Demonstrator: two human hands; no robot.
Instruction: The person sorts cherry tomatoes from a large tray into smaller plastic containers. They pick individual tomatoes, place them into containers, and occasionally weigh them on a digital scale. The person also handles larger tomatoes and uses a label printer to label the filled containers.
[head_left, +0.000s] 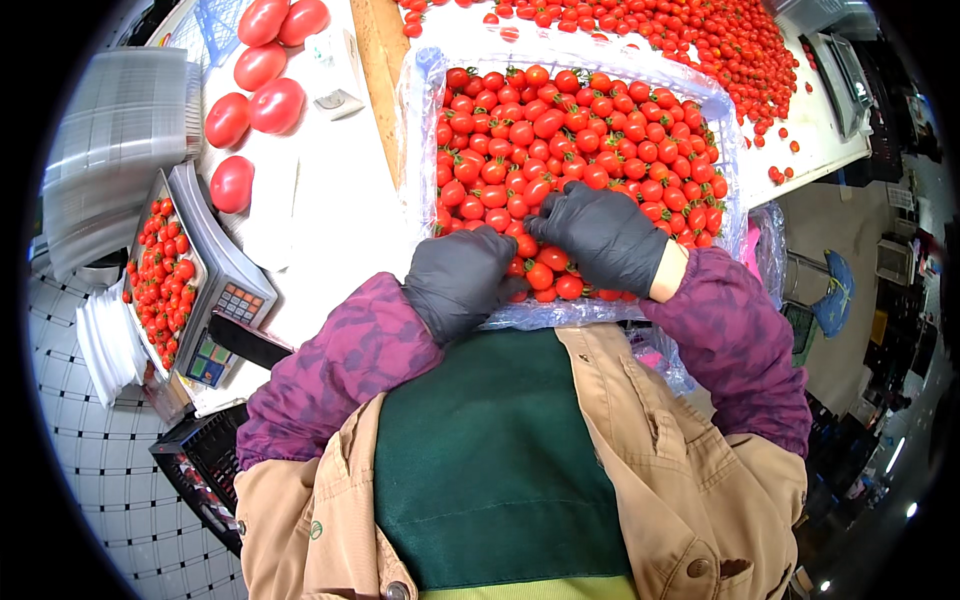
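A shallow crate (730, 165) lined with clear bluish plastic stands before me, filled with red cherry tomatoes (560, 125), many with green stems. Both my hands wear black gloves and rest low over the heap, close to each other. My left hand (462, 278) is at the crate's near left, its fingers curled in among the tomatoes. Just right of it, my right hand (605, 240) bends its fingers down and inward onto the fruit. Both hands look closed, but their fingertips are partly hidden, and whatever they may hold does not show.
Loose cherry tomatoes (690, 40) spread across the white table behind the crate. At left lie several large tomatoes (258, 67), a scale (225, 270) bearing a tray of cherry tomatoes (162, 270), a dark phone (248, 340) and stacked clear containers (115, 140). A wooden strip (378, 70) runs left of the crate.
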